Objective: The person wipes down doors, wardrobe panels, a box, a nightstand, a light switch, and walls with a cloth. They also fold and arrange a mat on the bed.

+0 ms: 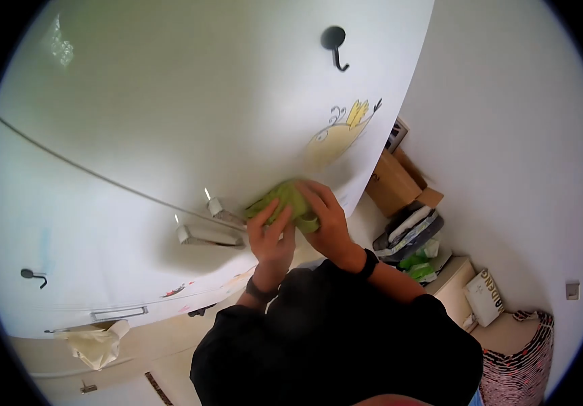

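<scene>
A folded green cloth (287,198) is between my two hands, close to the white cabinet door (251,88). My left hand (272,237) has its fingers closed on the near left part of the cloth. The far right side of the cloth is gripped by my right hand (327,220), its fingers bent over the top. Left of my hands, two metal door handles (218,208) flank the seam between the doors. Just above the right hand, a yellow cartoon creature (333,143) decorates the door. Whether the cloth touches the door I cannot tell.
A black hook (334,39) sits high on the door, another hook (29,275) at lower left. On the right are a cardboard box (391,183), stacked bags (410,233) and a white box (484,298). A cream cloth bag (95,344) hangs at lower left.
</scene>
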The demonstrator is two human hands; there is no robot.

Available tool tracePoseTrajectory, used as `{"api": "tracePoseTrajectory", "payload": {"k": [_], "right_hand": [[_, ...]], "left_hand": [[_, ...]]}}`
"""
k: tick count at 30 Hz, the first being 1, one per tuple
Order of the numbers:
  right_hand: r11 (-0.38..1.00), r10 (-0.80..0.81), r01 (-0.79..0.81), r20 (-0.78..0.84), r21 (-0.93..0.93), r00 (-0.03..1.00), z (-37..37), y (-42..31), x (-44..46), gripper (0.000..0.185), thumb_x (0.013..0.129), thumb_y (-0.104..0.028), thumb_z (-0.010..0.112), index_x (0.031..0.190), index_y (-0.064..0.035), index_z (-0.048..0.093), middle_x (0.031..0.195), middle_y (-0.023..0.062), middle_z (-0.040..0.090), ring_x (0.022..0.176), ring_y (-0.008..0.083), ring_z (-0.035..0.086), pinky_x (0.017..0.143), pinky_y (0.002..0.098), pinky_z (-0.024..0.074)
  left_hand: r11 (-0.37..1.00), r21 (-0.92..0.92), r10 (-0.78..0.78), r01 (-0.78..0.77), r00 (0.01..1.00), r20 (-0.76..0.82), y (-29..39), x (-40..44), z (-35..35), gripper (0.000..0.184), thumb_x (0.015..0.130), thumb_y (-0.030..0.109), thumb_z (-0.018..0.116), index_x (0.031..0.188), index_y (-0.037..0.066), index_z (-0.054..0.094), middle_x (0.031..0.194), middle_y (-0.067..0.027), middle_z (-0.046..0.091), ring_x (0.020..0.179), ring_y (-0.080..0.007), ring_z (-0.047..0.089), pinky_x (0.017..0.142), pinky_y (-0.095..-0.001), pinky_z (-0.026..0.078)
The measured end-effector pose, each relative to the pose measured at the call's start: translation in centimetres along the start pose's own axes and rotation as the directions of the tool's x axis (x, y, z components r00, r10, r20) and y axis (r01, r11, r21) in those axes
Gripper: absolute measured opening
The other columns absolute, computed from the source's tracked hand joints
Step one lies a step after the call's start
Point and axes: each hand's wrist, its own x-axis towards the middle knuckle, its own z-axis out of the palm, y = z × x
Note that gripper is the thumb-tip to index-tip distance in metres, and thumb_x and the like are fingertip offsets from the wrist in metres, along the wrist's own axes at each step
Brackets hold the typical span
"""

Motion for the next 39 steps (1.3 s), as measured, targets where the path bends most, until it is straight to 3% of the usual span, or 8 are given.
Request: {"api": "tracePoseTrajectory", "payload": {"k": [8,16,19,22,25,31,34,39], "right_hand": [[0.995,-0.063,0.053,0.118,0.084,0.991,-3.0,4.5,2.6,0.063,0.072,-0.007,0.078,0.130,-0.0056,0.053,0.125,0.0181,0.057,0.109,0.0395,0.059,0.088,0.0417,0.0514],[0.996,-0.057,0.049,0.100,0.078,0.993,-4.5,9.6,1.4,0.055,0.073,-0.009,0.079,0.123,-0.0036,0.055,0.117,0.0208,0.059,0.106,0.0391,0.059,0.087,0.0427,0.0500],[0.995,-0.099,0.092,0.201,0.044,0.975,-5.1,11.2,0.6,0.062,0.073,-0.003,0.079,0.127,-0.0017,0.049,0.121,0.0171,0.054,0.109,0.0313,0.057,0.090,0.0367,0.0475],[0.992,-0.105,0.085,0.229,0.096,0.968,-5.1,11.8,0.8,0.065,0.071,-0.004,0.082,0.127,-0.0018,0.049,0.119,0.0167,0.054,0.109,0.0312,0.056,0.089,0.0369,0.0476],[0.988,-0.087,0.055,0.226,0.147,0.970,-4.8,11.0,1.5,0.059,0.068,-0.015,0.082,0.121,-0.0048,0.056,0.113,0.0200,0.061,0.102,0.0407,0.060,0.084,0.0444,0.0511],[0.966,-0.257,0.256,0.289,0.040,0.922,-6.5,8.5,5.1,0.059,0.066,-0.017,0.083,0.118,-0.0051,0.060,0.115,0.0187,0.062,0.102,0.0405,0.061,0.086,0.0443,0.0524],[0.950,-0.282,0.308,0.287,-0.051,0.915,-8.5,6.7,7.1,0.057,0.065,-0.015,0.084,0.116,-0.0045,0.061,0.114,0.0177,0.062,0.103,0.0390,0.062,0.086,0.0435,0.0528],[0.960,-0.271,0.279,0.148,-0.036,0.951,-9.8,9.2,6.7,0.053,0.066,-0.008,0.083,0.113,-0.0022,0.059,0.114,0.0183,0.061,0.102,0.0382,0.061,0.085,0.0413,0.0524]], "left_hand": [[0.991,-0.072,0.108,-0.115,0.990,-0.093,-0.3,2.0,4.3,0.044,0.067,-0.005,0.073,0.105,0.015,0.068,0.119,-0.0097,0.062,0.095,-0.0304,0.060,0.083,-0.0390,0.052],[0.963,-0.253,0.121,-0.094,0.989,0.090,-0.6,1.8,7.0,0.033,0.067,0.006,0.081,0.099,0.014,0.075,0.107,-0.0061,0.067,0.078,-0.0236,0.067,0.064,-0.0331,0.056],[0.993,-0.110,0.063,-0.037,0.969,0.241,0.1,1.6,6.5,0.036,0.066,0.012,0.084,0.100,0.014,0.073,0.107,-0.0054,0.068,0.078,-0.0239,0.068,0.063,-0.0325,0.057],[0.997,-0.055,-0.049,0.055,0.992,0.114,0.2,1.2,5.3,0.056,0.066,0.010,0.085,0.118,0.007,0.064,0.128,-0.0179,0.059,0.074,-0.0227,0.064,0.061,-0.0314,0.054],[0.995,0.086,-0.043,0.049,0.997,-0.071,-0.1,-0.4,5.9,0.048,0.064,0.016,0.086,0.108,0.010,0.069,0.127,-0.0142,0.058,0.078,-0.0263,0.066,0.063,-0.0323,0.056],[0.950,0.310,-0.057,0.041,0.997,0.042,1.1,1.4,5.9,0.062,0.064,0.015,0.080,0.121,0.001,0.063,0.140,-0.0169,0.049,0.080,-0.0283,0.060,0.064,-0.0349,0.054],[0.969,0.244,-0.062,0.028,0.989,0.135,1.8,2.4,6.0,0.075,0.065,0.010,0.077,0.135,-0.001,0.052,0.149,-0.0241,0.038,0.107,-0.0394,0.059,0.079,-0.0412,0.054],[0.977,0.213,-0.056,-0.005,0.960,0.276,3.1,4.3,8.1,0.074,0.068,0.016,0.077,0.137,0.012,0.052,0.144,-0.0046,0.049,0.084,-0.0263,0.057,0.068,-0.0333,0.053]]}}
